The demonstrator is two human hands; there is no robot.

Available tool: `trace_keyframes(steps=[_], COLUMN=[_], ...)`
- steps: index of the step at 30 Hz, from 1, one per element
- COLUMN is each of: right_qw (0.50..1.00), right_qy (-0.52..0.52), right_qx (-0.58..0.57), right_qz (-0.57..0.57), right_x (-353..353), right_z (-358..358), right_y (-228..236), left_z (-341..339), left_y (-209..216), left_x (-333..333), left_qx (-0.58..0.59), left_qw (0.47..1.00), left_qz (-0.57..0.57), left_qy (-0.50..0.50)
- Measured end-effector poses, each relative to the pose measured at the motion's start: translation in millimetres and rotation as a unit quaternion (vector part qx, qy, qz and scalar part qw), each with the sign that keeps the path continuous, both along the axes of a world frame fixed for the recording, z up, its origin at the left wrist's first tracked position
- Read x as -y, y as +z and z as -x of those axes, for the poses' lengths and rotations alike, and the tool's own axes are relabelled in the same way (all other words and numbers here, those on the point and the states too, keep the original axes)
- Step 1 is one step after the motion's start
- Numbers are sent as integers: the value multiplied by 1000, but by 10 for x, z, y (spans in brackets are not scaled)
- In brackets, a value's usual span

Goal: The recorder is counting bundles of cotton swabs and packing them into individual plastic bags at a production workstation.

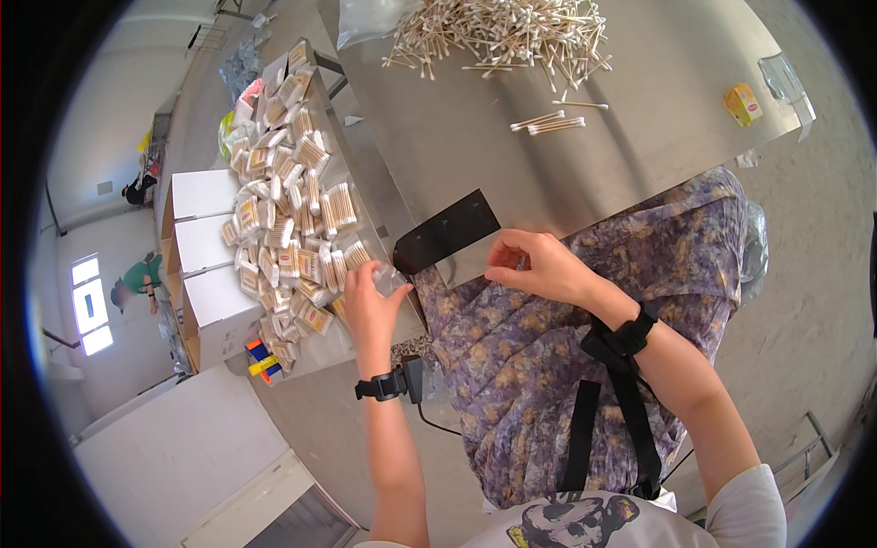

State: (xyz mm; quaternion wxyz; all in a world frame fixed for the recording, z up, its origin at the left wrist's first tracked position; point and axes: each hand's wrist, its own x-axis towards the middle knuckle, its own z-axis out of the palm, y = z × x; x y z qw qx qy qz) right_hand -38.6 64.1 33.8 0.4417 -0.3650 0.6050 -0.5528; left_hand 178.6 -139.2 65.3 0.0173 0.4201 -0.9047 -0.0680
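My left hand (373,306) is at the right edge of a large pile of clear packets of cotton swabs (339,208). Its thumb is spread away from the fingers, and the fingertips reach a swab packet (357,255). Clear plastic film shows beside the thumb. Over the near edge of the metal table (512,173), my right hand (541,267) is curled, thumb and forefinger drawn toward each other; whatever they may hold cannot be made out. Between the hands, a black flat plate (448,232) lies on the table corner. Loose cotton swabs (498,36) are heaped at the far side.
A few swabs (553,122) lie apart from the heap. A small yellow box (742,104) sits at the table's right. White cartons (216,242) stand left of the packets, near an orange, blue and yellow object (263,360). Another person (140,276) is at far left.
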Motion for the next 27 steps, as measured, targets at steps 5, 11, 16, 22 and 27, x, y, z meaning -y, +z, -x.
trace_keyframes(steps=[5, 11, 16, 22, 27], right_qw=[1000, 1000, 1000, 1000, 1000], right_qy=[7, 12, 14, 12, 13], right_qx=[2, 4, 3, 2, 2], right_qz=[-9, -11, -10, -12, -12], right_x=[1, 6, 6, 0, -1], right_z=[10, 6, 6, 15, 14], right_y=[20, 6, 10, -3, 25], left_z=[37, 47, 64, 219, 323], left_y=[-89, -163, -213, -34, 66], left_x=[-36, -48, -8, -16, 54], left_qx=[-15, -86, -175, -183, -91], left_qw=[1000, 996, 981, 976, 987], left_qz=[7, -13, -89, -107, -64], left_qy=[-12, -7, -1, -54, -113])
